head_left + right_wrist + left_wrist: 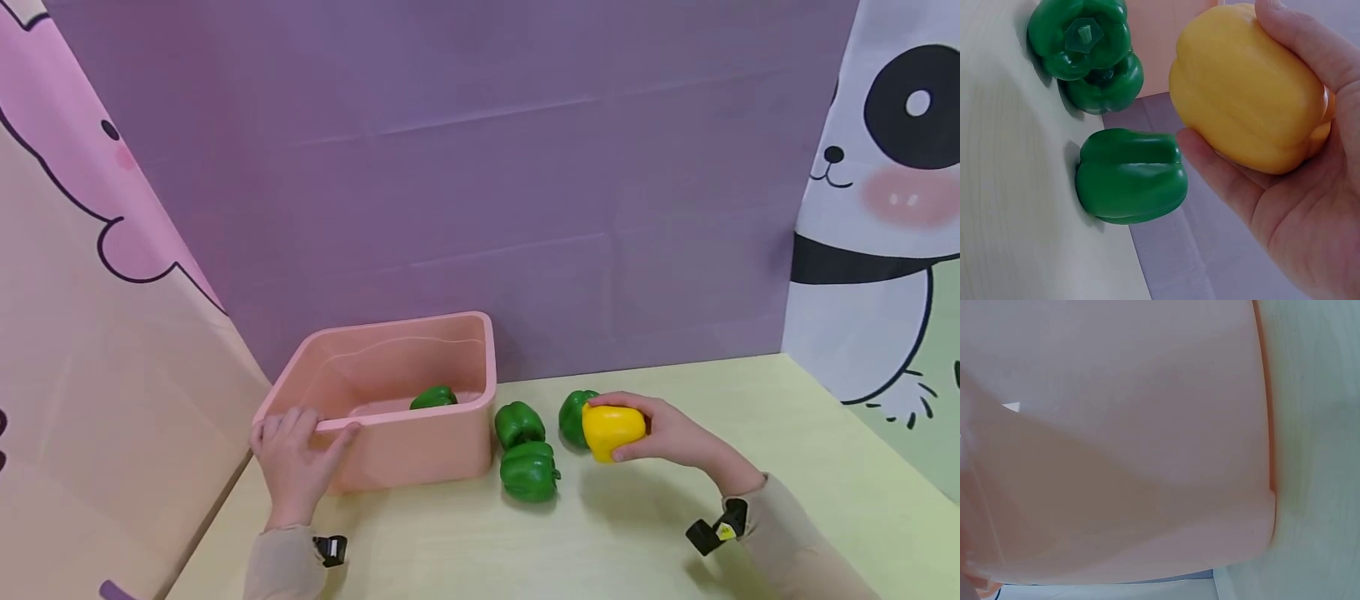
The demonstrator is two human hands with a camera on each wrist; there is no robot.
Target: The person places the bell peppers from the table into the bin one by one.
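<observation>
My right hand [671, 433] grips a yellow bell pepper [611, 432] between thumb and fingers, raised over the table; the right wrist view shows the same yellow bell pepper [1244, 87] close up. Just behind it stands a green bell pepper [572, 421], partly covered in the head view. Two more green peppers, one [519, 423] behind the other [529, 473], sit beside a pink bin [420, 450]. My left hand [294, 471] holds the bin's near rim at its left corner, fingers hooked over the edge. Inside the bin lies a green pepper [433, 398], partly hidden by the near wall.
The pale wooden table [465, 550] runs back to a purple cloth wall [525, 208]. A printed panel with a pink figure [82, 150] closes the left side, and a panda panel [885, 217] the right. The bin's wall [1147, 425] fills most of the left wrist view.
</observation>
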